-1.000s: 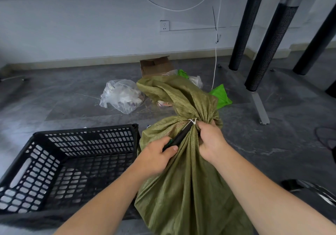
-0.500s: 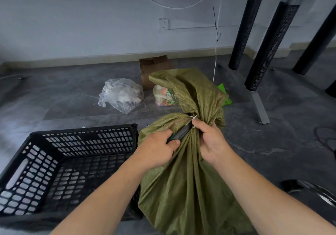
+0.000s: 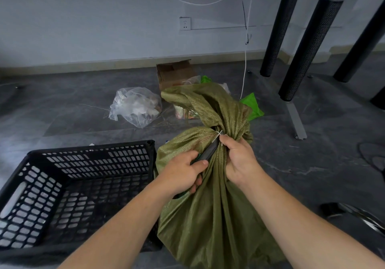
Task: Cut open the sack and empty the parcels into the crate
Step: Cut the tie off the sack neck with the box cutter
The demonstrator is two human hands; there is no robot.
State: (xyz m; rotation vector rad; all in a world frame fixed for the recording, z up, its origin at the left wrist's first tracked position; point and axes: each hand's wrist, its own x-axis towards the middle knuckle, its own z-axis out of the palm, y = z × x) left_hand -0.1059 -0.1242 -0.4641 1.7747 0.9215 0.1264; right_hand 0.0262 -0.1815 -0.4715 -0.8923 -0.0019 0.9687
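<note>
On the grey floor (image 3: 73,110) beside a black crate (image 3: 62,177), fingers pinch the sack (image 3: 218,216) neck

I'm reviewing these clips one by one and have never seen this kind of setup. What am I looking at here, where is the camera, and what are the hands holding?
There is no machine: a person wears one wide-angle camera on the head, which looks down at the bare forearms. The left hand grips a dark cutting tool whose tip points at the white tie binding the neck of the green woven sack. The right hand pinches the sack's neck just below that tie. The sack is tied shut. Beside it, on the left, a black perforated crate stands on the grey floor, with no parcels visible inside. Behind lie a clear plastic bag and a cardboard box.
</note>
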